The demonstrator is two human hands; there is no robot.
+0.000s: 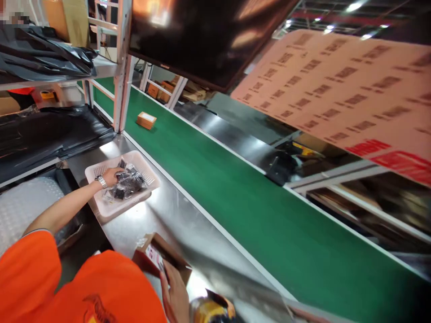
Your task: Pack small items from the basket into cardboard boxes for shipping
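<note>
My left hand (109, 177) reaches into a white plastic basket (145, 167), its fingers closed on one of several small clear plastic bags (129, 186) with dark items inside. The fingertips are partly lost among the bags. Closer to my body, an open cardboard box (168, 251) with a white and pink label sits tilted across the view on the metal bench. My right hand (177, 289) grips the near side wall of this box, thumb outside and fingers over the edge. The inside of the box is mostly in shadow.
A green conveyor belt (215, 179) runs beyond the bench (161, 211), carrying a small carton (146, 120). A yellow and black tape roll or dispenser (212, 309) lies by my right hand. Bubble wrap (30, 206) is at left. A screen (208, 36) and cardboard sheet (336, 89) hang overhead.
</note>
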